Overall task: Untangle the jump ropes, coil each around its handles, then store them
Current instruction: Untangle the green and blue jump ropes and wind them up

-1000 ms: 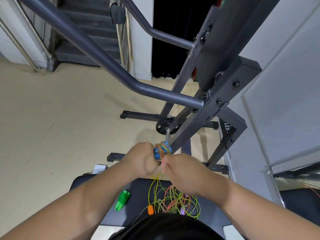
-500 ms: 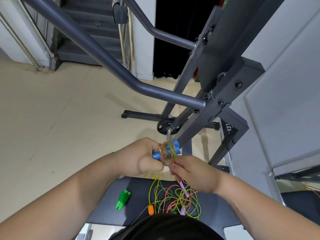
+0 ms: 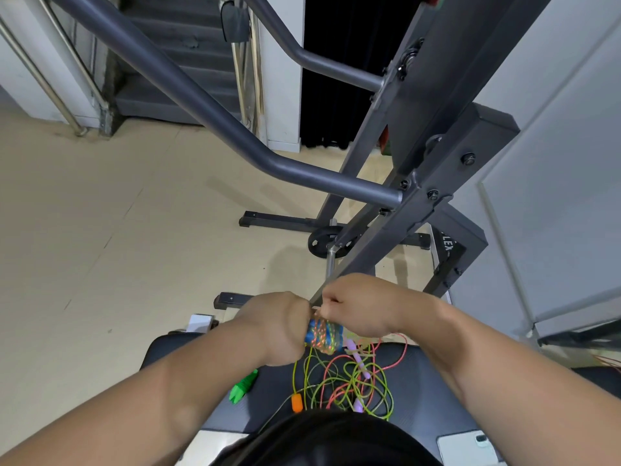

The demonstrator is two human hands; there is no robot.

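Head view: we find the left hand closed round one end of the blue handles, held above the far edge of the padded table. Its fingers are turned away from us. The right hand pinches the wound rope at the top of the coil, fingers drawn tight on the strand.

Risks, in our judgement: the coil is secured by that pinch alone, so a slackened strand would let the turns spring off the handles. We cannot trace where the free run goes. If it leads into the loose tangle on the table below, where green and pink cords cross around the purple handles and an orange handle, further pulling could cinch a knot or drag the pile off. The green handle lies apart to the left and could be knocked to the floor.

Containers: we see none in this view, so the storage place cannot be identified.
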